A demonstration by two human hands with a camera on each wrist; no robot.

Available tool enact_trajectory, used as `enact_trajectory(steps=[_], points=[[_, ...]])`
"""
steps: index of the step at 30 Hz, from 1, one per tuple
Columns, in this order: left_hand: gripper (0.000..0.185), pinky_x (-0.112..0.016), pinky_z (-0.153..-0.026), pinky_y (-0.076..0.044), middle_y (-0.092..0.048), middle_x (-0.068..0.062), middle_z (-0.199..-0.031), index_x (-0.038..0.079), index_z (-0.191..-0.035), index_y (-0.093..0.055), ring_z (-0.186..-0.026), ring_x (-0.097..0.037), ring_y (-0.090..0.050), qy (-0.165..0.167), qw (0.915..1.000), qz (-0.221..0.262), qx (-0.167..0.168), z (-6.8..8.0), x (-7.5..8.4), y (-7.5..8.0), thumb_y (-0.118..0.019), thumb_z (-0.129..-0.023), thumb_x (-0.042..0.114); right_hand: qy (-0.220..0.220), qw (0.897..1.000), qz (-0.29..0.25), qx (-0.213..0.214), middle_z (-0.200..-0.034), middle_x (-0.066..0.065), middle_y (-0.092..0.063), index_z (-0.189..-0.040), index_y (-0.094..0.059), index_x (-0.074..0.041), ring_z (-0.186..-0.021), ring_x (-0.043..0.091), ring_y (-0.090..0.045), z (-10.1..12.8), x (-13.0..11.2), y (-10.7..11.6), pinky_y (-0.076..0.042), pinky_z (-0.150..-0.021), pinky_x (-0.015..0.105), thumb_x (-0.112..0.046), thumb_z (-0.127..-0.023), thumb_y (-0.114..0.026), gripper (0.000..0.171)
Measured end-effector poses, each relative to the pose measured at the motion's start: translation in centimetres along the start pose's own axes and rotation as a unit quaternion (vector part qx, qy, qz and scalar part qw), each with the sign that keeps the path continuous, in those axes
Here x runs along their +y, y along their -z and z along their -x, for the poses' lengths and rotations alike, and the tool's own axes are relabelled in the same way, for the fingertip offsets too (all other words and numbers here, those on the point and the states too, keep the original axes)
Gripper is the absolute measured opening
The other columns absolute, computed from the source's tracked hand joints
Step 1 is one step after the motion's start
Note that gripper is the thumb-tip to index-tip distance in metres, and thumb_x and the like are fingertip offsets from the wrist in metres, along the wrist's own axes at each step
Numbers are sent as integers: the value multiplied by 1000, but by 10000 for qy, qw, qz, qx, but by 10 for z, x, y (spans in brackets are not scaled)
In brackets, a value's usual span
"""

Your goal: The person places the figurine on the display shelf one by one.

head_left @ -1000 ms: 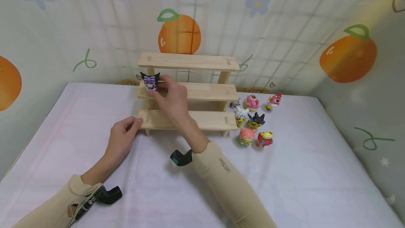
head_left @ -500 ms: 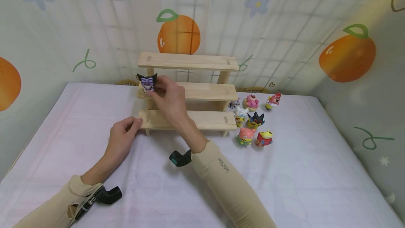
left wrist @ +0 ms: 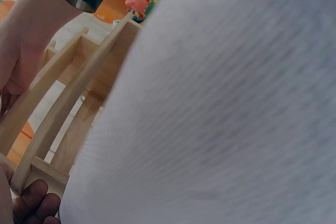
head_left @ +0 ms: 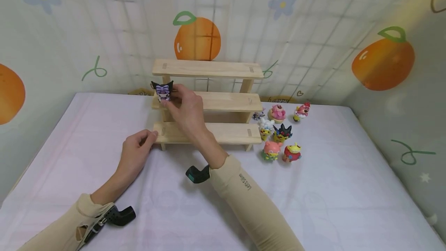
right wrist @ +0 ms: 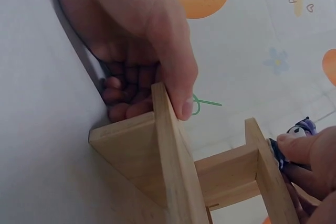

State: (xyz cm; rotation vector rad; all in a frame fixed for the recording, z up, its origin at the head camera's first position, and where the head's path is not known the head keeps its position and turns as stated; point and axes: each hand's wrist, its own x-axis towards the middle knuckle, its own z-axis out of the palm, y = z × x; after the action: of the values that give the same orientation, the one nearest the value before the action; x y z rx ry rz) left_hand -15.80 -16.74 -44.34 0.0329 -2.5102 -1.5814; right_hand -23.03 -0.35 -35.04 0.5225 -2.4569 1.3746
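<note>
My right hand (head_left: 191, 111) pinches a small figurine (head_left: 163, 92) with black pointed ears and a purple bow. The figurine stands upright at the left end of the middle step of a three-step wooden display shelf (head_left: 230, 132). In the right wrist view, the figurine (right wrist: 303, 127) shows past the thumb, its base right at the step's edge. My left hand (head_left: 136, 149) grips the left end of the lowest step. Seen closer in the right wrist view, the left thumb (right wrist: 178, 85) lies on the board and the fingers curl below it.
Right of the shelf stand several more figurines, among them a pink one (head_left: 277, 114), a black-eared one (head_left: 282, 133) and a red and yellow one (head_left: 292, 153). A white cloth covers the table (head_left: 334, 189). Behind hangs a curtain (head_left: 139, 30) printed with oranges.
My right hand has shifted the figurine slightly left and down toward the end of the middle step, then held nearly still. The left hand keeps its place on the lowest step.
</note>
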Motion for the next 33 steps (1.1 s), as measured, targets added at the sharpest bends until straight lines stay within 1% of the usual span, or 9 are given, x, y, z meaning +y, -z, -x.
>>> enact_trajectory(steps=[6,12,17,22,29,33], points=[[42,-26,-68,-38,-54,0,-74,7,-88,-71,-74,-13,-48,22,10000,-25,7,2,2,0,-59,-108,42,-14,9998,172,-37,-112,7,-80,-124,-70,-7,-99,16,-76,0,0,2,-57,-87,23,-19,-92,-83,36],[43,-26,-67,-38,-54,0,-74,7,-88,-71,-74,-13,-48,29,10000,-54,-22,3,3,0,-58,-108,43,92,9985,492,-209,-114,5,-79,-128,-68,-9,-103,16,-72,1,2,8,-54,-90,27,-23,-92,-84,42],[44,-27,-67,-38,-54,-1,-74,7,-87,-71,-74,-14,-48,29,10000,-34,-17,2,1,0,-58,-108,43,60,9985,365,-402,-123,7,-77,-135,-65,-7,-111,18,-72,3,6,18,-54,-97,26,-23,-93,-84,49],[44,-27,-67,-38,-56,-4,-77,7,-87,-71,-77,-16,-49,52,9999,-84,-60,0,-1,0,-57,-108,44,2,9988,300,-388,-124,7,-77,-135,-65,-6,-115,19,-71,6,13,35,-53,-101,26,-19,-93,-83,48],[43,-27,-68,-38,-57,-5,-80,8,-91,-71,-79,-18,-49,59,9997,-218,-103,0,-2,1,-55,-109,43,120,9985,106,-519,-120,10,-78,-132,-67,-4,-113,20,-72,7,27,62,-55,-100,29,-16,-94,-81,42],[42,-28,-68,-39,-57,-5,-80,8,-92,-72,-79,-18,-49,67,9997,-222,-124,0,-2,1,-55,-109,42,107,9978,201,-624,-121,9,-78,-133,-67,-5,-113,20,-72,10,33,79,-55,-101,30,-18,-96,-79,40]])
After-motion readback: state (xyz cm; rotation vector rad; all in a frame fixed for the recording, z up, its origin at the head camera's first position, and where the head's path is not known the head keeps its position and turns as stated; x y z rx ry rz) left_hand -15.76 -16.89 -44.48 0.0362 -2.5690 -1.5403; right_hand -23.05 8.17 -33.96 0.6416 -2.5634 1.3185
